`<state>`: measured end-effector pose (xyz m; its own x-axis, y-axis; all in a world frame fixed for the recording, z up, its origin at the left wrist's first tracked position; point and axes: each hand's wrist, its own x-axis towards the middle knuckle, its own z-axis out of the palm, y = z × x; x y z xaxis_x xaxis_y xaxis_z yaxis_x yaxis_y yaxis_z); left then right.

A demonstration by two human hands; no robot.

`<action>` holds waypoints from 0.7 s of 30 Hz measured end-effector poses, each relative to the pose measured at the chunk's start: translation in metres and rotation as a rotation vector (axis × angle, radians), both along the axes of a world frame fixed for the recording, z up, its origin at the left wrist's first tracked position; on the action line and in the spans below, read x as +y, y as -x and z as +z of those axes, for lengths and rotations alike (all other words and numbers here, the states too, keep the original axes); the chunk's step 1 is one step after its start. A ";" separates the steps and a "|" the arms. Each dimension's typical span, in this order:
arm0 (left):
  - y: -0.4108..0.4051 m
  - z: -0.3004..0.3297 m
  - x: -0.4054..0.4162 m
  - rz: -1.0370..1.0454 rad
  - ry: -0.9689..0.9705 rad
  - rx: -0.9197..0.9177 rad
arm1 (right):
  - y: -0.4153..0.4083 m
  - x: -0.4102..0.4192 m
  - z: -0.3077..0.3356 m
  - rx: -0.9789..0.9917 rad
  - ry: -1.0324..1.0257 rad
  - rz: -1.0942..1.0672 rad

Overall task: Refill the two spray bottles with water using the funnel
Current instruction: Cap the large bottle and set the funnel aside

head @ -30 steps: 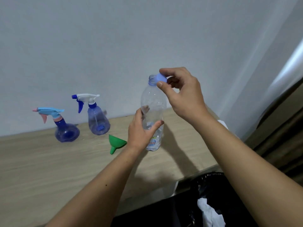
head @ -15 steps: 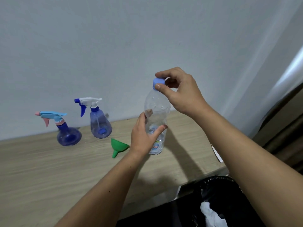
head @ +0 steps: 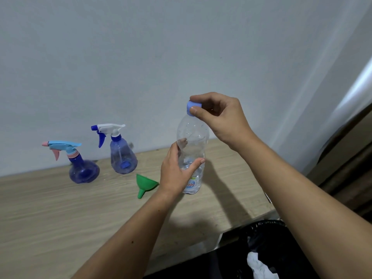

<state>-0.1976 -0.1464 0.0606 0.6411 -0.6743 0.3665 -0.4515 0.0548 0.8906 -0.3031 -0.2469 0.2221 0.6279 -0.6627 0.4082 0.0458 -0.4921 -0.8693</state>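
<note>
Water bottle (head: 192,156), thin-walled and likely crushable, is gripped mid-body by the left hand (head: 177,174); right hand (head: 219,115) pinches its cap (head: 191,106) above.

The setting is a domestic room, most likely a bedroom or a rented room in a home. A plain white painted wall (head: 161,57) forms the backdrop. A light wood-grain laminate tabletop (head: 60,218) stands directly against that wall. A sheer white curtain (head: 342,81) hangs at the right, beside a darker brown panel (head: 354,158) whose nature cannot be determined. A bin lined with a black bag (head: 277,244) sits below the table edge and holds crumpled white paper (head: 259,266). The items on the tabletop are household plastic goods: two small spray bottles (head: 122,156), a green funnel (head: 146,184) and a drinking-water bottle (head: 192,150).
</note>
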 end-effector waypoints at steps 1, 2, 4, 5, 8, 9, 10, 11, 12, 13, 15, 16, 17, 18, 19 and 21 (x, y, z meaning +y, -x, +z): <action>0.000 0.000 0.000 -0.001 0.000 0.002 | -0.001 -0.001 -0.001 -0.011 -0.016 -0.013; 0.000 0.001 0.000 -0.002 -0.002 0.003 | -0.002 -0.002 -0.002 -0.017 -0.027 -0.022; 0.000 0.001 0.000 -0.003 -0.003 -0.001 | -0.003 -0.003 -0.003 -0.002 -0.023 -0.007; 0.000 0.001 0.001 -0.004 -0.005 0.000 | -0.003 -0.004 -0.002 0.020 -0.012 0.016; 0.000 0.000 0.001 -0.008 -0.010 0.011 | -0.001 -0.007 0.003 0.095 0.017 0.086; 0.000 -0.001 0.001 -0.009 -0.011 0.011 | -0.001 -0.008 0.004 0.105 0.020 0.086; -0.001 -0.001 0.000 -0.011 -0.012 0.011 | -0.001 -0.009 0.005 0.101 0.015 0.075; 0.000 -0.002 0.000 -0.013 -0.014 0.012 | -0.001 -0.008 0.004 0.086 0.000 0.052; 0.000 -0.002 0.000 -0.013 -0.013 0.013 | -0.002 -0.006 0.002 0.062 -0.023 0.019; 0.000 -0.001 0.000 -0.011 -0.014 0.013 | -0.004 -0.004 -0.001 0.035 -0.047 -0.021; 0.001 0.000 0.000 -0.010 -0.017 0.017 | -0.006 -0.001 -0.006 0.006 -0.072 -0.088; 0.002 0.001 0.000 -0.009 -0.019 0.017 | -0.007 -0.001 -0.006 0.009 -0.074 -0.094; 0.002 0.001 0.001 -0.008 -0.023 0.015 | -0.007 -0.001 -0.005 0.021 -0.076 -0.075; 0.001 0.002 0.002 -0.008 -0.030 0.015 | -0.007 -0.003 -0.003 0.039 -0.076 -0.037; 0.001 0.002 0.002 -0.009 -0.037 0.017 | -0.005 -0.004 0.000 0.059 -0.067 0.012; 0.000 0.002 0.003 -0.006 -0.041 0.015 | -0.003 -0.006 0.003 0.089 -0.009 0.072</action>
